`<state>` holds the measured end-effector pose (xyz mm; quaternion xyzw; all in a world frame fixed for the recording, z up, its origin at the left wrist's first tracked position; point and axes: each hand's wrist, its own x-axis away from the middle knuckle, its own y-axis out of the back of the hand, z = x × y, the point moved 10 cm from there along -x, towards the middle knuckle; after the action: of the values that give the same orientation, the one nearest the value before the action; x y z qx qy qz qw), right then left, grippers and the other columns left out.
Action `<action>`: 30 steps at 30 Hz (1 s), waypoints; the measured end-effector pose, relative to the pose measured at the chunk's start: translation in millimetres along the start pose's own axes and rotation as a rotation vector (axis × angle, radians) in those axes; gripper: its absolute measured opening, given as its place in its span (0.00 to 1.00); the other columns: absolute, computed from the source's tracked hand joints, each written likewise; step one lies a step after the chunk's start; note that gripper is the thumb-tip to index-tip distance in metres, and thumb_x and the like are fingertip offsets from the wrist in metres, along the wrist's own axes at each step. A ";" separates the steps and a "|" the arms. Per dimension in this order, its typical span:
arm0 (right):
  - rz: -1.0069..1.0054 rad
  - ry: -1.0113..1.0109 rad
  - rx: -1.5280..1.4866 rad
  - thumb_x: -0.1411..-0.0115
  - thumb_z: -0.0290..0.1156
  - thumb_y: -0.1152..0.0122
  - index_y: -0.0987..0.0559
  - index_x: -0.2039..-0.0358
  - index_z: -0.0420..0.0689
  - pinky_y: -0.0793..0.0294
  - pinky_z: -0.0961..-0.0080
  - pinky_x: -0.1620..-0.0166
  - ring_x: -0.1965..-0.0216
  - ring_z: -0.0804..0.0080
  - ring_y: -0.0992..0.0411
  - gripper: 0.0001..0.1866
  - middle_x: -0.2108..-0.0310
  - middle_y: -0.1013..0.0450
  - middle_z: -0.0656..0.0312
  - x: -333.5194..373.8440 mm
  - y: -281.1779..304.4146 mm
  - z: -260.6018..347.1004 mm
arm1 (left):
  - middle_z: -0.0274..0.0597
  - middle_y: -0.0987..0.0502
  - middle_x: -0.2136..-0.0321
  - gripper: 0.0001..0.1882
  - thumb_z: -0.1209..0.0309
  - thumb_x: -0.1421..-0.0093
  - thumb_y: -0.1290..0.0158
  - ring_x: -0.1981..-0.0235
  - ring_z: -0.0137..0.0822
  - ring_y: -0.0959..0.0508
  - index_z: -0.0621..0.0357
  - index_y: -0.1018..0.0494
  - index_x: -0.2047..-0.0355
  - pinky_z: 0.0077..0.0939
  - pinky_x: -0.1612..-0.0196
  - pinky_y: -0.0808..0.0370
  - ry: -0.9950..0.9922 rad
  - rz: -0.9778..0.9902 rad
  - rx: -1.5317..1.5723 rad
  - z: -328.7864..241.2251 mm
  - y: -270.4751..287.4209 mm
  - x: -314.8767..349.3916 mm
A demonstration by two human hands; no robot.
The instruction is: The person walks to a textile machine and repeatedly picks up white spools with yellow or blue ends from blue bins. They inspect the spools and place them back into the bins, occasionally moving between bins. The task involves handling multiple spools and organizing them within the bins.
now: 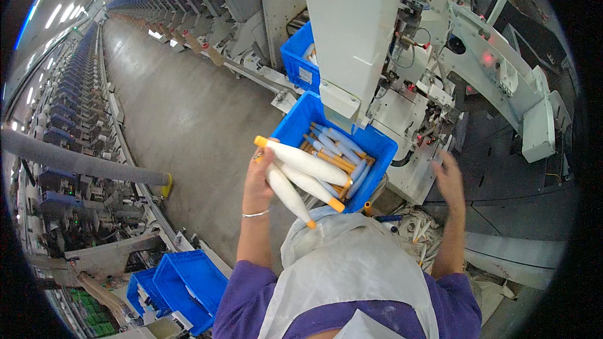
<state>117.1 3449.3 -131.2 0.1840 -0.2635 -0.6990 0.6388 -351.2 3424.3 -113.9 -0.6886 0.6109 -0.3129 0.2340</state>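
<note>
My left hand is closed round the ends of three white yarn bobbins with yellow-orange tube tips. They fan out to the right above a blue crate. In that crate lie several tubes, some wound with pale yarn and some showing bare orange. My right hand is raised beside the machine at the right. Its fingers are apart, slightly blurred, and no object shows in them.
A second blue crate stands behind the first, next to a white machine panel. More blue crates sit at lower left. Long spinning frames flank the grey aisle floor. A grey padded tube juts in from the left.
</note>
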 end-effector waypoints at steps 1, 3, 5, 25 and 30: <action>0.161 0.164 -0.106 0.42 0.31 0.43 0.31 0.46 0.40 0.36 0.67 0.43 0.44 0.58 0.35 0.23 0.46 0.33 0.50 7.5 -39.8 47.5 | 0.38 0.25 0.65 0.18 0.62 0.42 0.42 0.62 0.32 0.24 0.57 0.30 0.56 0.30 0.57 0.24 0.058 0.047 -0.026 11.9 -11.5 0.9; 0.367 0.509 -0.070 0.39 0.38 0.45 0.32 0.45 0.42 0.36 0.67 0.43 0.44 0.56 0.36 0.24 0.45 0.34 0.49 35.6 -110.7 140.7 | 0.39 0.25 0.66 0.18 0.59 0.41 0.44 0.65 0.33 0.24 0.59 0.31 0.58 0.31 0.59 0.23 0.103 0.042 -0.181 35.2 -25.0 -0.2; 0.545 0.539 -0.016 0.38 0.43 0.46 0.38 0.40 0.42 0.29 0.66 0.53 0.58 0.61 0.27 0.30 0.52 0.29 0.49 57.5 -170.1 187.9 | 0.39 0.25 0.66 0.18 0.59 0.41 0.45 0.65 0.33 0.24 0.59 0.31 0.58 0.31 0.60 0.23 0.107 0.049 -0.192 43.0 -31.0 -4.3; 0.651 0.404 -0.877 0.49 0.18 0.37 0.31 0.63 0.48 0.37 0.68 0.44 0.46 0.67 0.36 0.16 0.60 0.32 0.64 13.4 -134.4 183.3 | 0.40 0.25 0.71 0.23 0.57 0.42 0.44 0.68 0.35 0.25 0.61 0.30 0.53 0.34 0.56 0.25 0.083 -0.193 0.039 22.1 51.0 0.6; 0.767 0.620 -0.873 0.51 0.14 0.36 0.33 0.74 0.50 0.43 0.61 0.37 0.39 0.60 0.41 0.16 0.55 0.31 0.64 41.9 -178.2 225.5 | 0.45 0.29 0.53 0.30 0.53 0.42 0.46 0.51 0.41 0.29 0.62 0.34 0.46 0.39 0.46 0.31 0.315 -0.022 0.366 90.6 -6.8 -8.7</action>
<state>-163.6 3445.8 -56.4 -0.0062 0.1934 -0.3790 0.9049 -282.0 3428.4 -173.3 -0.5841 0.5655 -0.5244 0.2532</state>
